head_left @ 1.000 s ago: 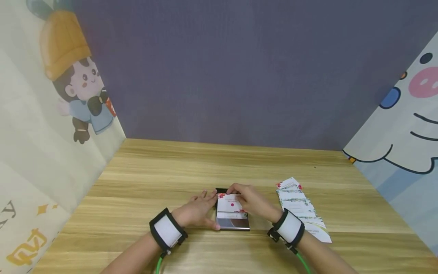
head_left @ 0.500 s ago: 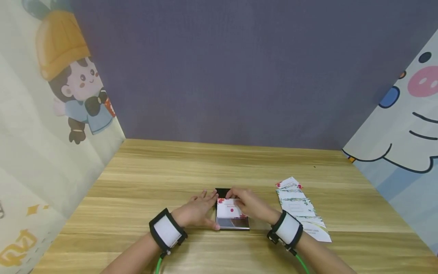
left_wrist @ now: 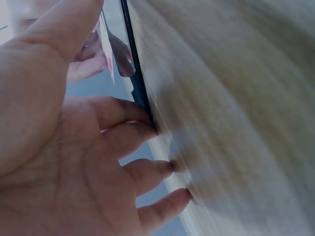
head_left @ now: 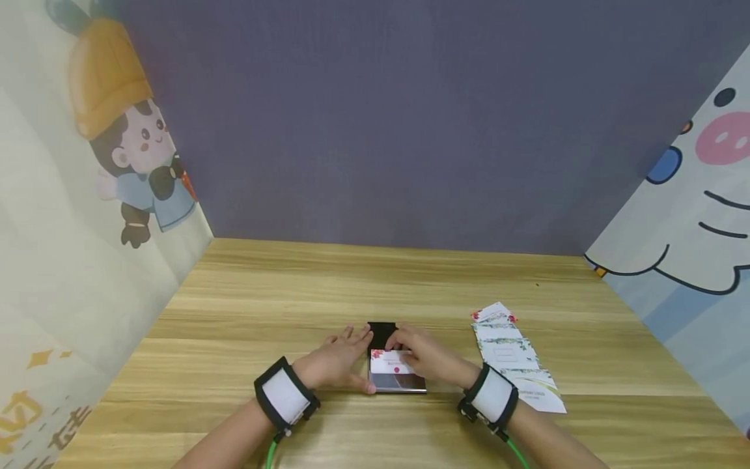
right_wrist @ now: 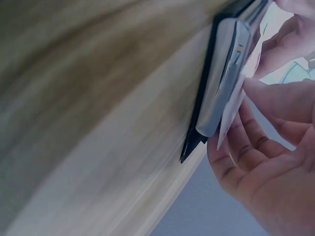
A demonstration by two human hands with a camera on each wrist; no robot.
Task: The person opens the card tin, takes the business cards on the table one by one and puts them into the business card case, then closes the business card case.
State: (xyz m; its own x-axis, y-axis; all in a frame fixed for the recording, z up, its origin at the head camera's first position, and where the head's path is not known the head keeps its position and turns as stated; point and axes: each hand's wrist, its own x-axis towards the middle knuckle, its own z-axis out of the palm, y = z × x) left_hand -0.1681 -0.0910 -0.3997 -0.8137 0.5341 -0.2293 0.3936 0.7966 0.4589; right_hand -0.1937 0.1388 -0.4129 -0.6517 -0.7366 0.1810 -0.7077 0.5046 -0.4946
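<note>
A card case [head_left: 398,383] with a shiny metal front and a black part [head_left: 379,334] at its far end lies on the table. My left hand [head_left: 335,365] rests at its left side, fingers spread and fairly straight, the thumb at the near left corner; in the left wrist view the fingertips touch the black edge and the table. A white business card [head_left: 388,362] with red flowers lies over the case. My right hand [head_left: 430,357] pinches this card [right_wrist: 232,110] between thumb and fingers, slightly raised off the metal in the right wrist view. Whether its near edge is inside the case, I cannot tell.
Several overlapping printed cards [head_left: 510,355] lie in a slanting row on the wooden table [head_left: 263,286], right of the case, partly behind the right forearm. A dark partition [head_left: 398,130] stands at the back, with printed side panels left and right.
The right hand has drawn the business card toward the person along the case, exposing more of the black part. A lower white card edge seen earlier no longer shows. The left hand stays put.
</note>
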